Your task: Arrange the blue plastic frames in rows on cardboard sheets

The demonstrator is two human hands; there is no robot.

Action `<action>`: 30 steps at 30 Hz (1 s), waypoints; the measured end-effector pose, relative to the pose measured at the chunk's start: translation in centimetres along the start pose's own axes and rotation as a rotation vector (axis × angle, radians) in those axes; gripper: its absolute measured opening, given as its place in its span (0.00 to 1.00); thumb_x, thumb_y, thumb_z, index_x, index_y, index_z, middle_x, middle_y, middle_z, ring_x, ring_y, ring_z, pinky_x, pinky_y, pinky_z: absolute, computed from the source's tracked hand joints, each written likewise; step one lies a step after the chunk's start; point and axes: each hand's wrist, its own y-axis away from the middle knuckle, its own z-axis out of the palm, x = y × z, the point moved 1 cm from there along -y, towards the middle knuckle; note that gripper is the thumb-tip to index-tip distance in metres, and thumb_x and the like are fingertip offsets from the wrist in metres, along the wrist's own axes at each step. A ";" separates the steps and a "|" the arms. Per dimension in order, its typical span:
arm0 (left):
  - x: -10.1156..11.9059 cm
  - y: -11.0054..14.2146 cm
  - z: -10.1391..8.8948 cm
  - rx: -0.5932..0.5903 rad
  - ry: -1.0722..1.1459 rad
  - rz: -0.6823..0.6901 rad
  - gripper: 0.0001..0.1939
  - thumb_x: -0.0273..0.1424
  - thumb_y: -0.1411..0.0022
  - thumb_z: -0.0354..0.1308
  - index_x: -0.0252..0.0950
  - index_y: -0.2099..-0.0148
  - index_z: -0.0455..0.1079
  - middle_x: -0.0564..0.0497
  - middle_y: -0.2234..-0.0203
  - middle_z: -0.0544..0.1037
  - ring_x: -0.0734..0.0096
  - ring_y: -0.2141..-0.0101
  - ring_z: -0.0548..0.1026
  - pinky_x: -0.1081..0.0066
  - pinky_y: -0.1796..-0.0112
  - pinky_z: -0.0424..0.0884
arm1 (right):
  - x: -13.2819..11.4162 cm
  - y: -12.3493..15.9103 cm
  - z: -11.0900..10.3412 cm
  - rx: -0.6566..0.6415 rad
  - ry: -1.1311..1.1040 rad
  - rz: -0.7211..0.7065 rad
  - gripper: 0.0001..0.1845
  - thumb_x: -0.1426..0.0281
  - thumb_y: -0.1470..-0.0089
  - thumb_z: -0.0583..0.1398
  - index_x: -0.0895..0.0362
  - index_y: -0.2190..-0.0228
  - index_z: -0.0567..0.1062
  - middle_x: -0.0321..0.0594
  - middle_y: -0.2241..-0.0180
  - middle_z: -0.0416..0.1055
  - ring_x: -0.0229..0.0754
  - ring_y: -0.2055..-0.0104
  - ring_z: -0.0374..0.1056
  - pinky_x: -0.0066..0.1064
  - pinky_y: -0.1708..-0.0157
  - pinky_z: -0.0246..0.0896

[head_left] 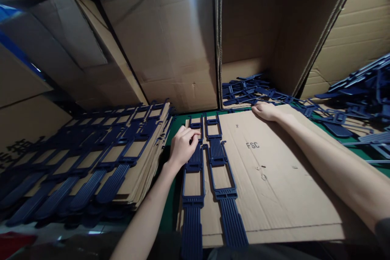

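A flat cardboard sheet (274,178) printed "FSC" lies in front of me. On its left side rest two long dark-blue plastic frames with ribbed tongues, a left one (193,183) and a right one (224,178), side by side. My left hand (183,143) is closed over the upper part of the left frame, thumb and forefinger bent together on it. At the sheet's far edge, my right hand (264,111) has its fingers together beside a heap of loose blue frames (250,89). What those fingertips grip, if anything, is hidden.
To the left stands a layered stack of cardboard sheets (146,174) and blue frames. Big cardboard box walls (161,48) rise at the back. More loose blue parts (359,105) are piled at the right. A green surface (170,207) shows underneath.
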 end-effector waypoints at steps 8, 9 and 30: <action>0.0 0.0 0.0 -0.007 -0.005 0.003 0.10 0.25 0.36 0.50 0.38 0.64 0.73 0.51 0.69 0.78 0.65 0.66 0.68 0.66 0.65 0.66 | -0.1 0.2 0.0 0.009 -0.007 0.025 0.26 0.60 0.39 0.42 0.59 0.65 0.75 0.52 0.56 0.73 0.52 0.52 0.68 0.39 0.53 0.60; 0.0 0.0 0.0 -0.007 -0.004 0.003 0.10 0.25 0.36 0.50 0.38 0.65 0.73 0.51 0.69 0.78 0.65 0.66 0.68 0.66 0.65 0.66 | -0.2 0.2 0.0 0.013 -0.010 0.030 0.26 0.60 0.39 0.42 0.59 0.65 0.75 0.52 0.55 0.73 0.52 0.52 0.68 0.40 0.53 0.60; 0.1 0.0 -0.1 0.003 0.013 0.014 0.10 0.24 0.36 0.51 0.38 0.64 0.73 0.51 0.69 0.77 0.65 0.66 0.69 0.67 0.65 0.66 | -1.0 0.6 -1.1 0.168 -0.058 -0.065 0.20 0.65 0.42 0.48 0.57 0.66 0.78 0.47 0.56 0.69 0.47 0.57 0.67 0.33 0.56 0.61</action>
